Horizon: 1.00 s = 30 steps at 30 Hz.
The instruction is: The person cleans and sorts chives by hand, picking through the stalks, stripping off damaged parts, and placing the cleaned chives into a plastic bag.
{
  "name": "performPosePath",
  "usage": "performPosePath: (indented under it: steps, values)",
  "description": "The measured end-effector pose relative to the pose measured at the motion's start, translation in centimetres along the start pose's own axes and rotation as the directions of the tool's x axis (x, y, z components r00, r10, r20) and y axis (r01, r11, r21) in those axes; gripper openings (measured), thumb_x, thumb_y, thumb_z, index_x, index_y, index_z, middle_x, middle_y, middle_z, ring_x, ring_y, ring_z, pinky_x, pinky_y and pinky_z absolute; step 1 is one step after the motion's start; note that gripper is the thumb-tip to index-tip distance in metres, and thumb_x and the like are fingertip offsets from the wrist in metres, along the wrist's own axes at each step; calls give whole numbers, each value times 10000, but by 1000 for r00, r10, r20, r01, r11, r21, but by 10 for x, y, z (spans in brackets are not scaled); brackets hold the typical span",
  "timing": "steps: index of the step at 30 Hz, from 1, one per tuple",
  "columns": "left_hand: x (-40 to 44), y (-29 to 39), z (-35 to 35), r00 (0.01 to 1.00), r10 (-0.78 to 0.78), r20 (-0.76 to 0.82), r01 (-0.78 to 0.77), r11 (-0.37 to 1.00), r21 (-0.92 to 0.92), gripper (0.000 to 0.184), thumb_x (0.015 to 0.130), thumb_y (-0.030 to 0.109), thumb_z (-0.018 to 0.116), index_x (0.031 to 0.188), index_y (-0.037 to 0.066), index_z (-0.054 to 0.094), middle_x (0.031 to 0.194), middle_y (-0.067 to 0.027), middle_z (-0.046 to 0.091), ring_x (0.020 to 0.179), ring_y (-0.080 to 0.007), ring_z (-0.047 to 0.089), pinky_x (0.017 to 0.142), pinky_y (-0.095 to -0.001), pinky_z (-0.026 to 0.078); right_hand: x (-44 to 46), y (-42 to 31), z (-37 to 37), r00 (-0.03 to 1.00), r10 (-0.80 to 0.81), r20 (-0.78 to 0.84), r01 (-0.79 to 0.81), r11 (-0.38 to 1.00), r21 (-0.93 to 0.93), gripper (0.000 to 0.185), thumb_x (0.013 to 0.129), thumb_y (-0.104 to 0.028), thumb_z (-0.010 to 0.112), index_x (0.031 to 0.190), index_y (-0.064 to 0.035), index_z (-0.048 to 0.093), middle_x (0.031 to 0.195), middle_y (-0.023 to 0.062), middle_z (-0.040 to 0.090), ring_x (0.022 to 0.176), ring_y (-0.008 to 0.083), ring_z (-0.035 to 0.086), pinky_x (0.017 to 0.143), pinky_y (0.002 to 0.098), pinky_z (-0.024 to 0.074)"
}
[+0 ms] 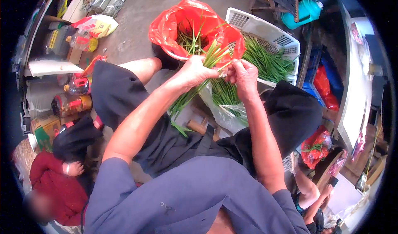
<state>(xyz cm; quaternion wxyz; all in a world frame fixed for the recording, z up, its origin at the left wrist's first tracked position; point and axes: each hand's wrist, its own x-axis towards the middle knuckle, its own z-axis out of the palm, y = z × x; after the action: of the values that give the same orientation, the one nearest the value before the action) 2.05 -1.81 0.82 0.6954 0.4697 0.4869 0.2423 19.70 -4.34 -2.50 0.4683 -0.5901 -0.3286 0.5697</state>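
Observation:
My left hand (195,73) is closed around a bunch of chives (214,55), whose pale ends point up to the right and whose green leaves hang below my wrist. My right hand (243,77) pinches at the pale ends of the bunch, fingers and thumb together. Just beyond both hands stands a bucket lined with a red plastic bag (166,27), holding loose green and brownish scraps. A clear plastic bag with more chives (226,94) sits between my knees, under my right hand. Further right, a white plastic basket (265,25) contains a large heap of chives.
Bottles (71,104) and a cardboard box (44,124) line the left side. A person in a red top (54,176) sits at lower left; another person's arm (319,201) shows at lower right. A turquoise jug (304,13) stands at the back right by a small stool (282,0).

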Motion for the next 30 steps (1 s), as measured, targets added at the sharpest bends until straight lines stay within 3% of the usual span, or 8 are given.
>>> performPosePath:
  steps: [8,14,16,20,24,26,28,30]
  values:
    - [-1,0,-14,999,-37,7,37,998,-45,183,729,142,716,874,52,649,665,30,575,505,-37,448,437,-211,311,31,-2,2,990,21,-138,3,985,170,220,908,-190,597,829,15,594,696,56,606,506,101,516,523,237,473]
    - [0,5,-28,999,-22,46,34,963,-267,145,809,179,686,888,72,627,675,2,601,470,-45,440,410,-199,305,60,3,37,964,-256,68,262,959,-110,319,840,-125,658,1111,30,588,923,109,660,664,124,623,582,258,516]
    - [-4,16,-36,1000,-11,-19,5,957,-290,148,825,202,682,893,78,636,678,10,590,474,-45,436,422,-197,310,59,0,34,960,-266,91,280,933,-224,213,842,-117,674,989,31,630,873,71,654,684,108,606,590,263,518]
    - [-13,29,-51,998,60,-35,-68,950,-306,177,890,230,610,916,61,656,681,32,574,498,-36,431,446,-188,322,49,25,3,985,-150,80,170,867,-469,260,861,-236,663,737,-7,651,599,8,587,510,83,522,475,255,425]
    - [-11,33,-57,986,148,-77,-165,931,-326,209,915,244,580,902,45,642,656,22,562,568,-62,509,492,-199,389,29,91,-35,923,319,214,-66,680,-730,362,844,-321,650,646,-21,607,566,27,580,490,107,542,471,272,439]
    - [-13,41,-57,982,159,-98,-183,921,-345,236,925,256,568,908,30,633,638,8,552,594,-90,544,533,-221,437,26,129,-42,919,323,224,-8,584,-812,279,795,-267,647,686,-10,639,592,71,622,511,133,589,526,312,484]
    - [-13,44,-63,978,161,-135,-204,878,-432,241,936,243,551,921,14,626,639,-10,554,600,-112,560,560,-227,461,22,148,-39,946,301,118,-74,556,-828,295,743,-306,629,823,-31,701,791,186,673,780,317,671,733,423,512]
    - [-13,44,-70,974,161,-161,-218,865,-452,235,944,220,535,952,1,619,672,-31,574,598,-127,566,559,-223,460,28,166,-39,960,268,83,-95,588,-803,283,746,-288,620,840,-34,702,812,192,674,800,330,668,740,431,511]
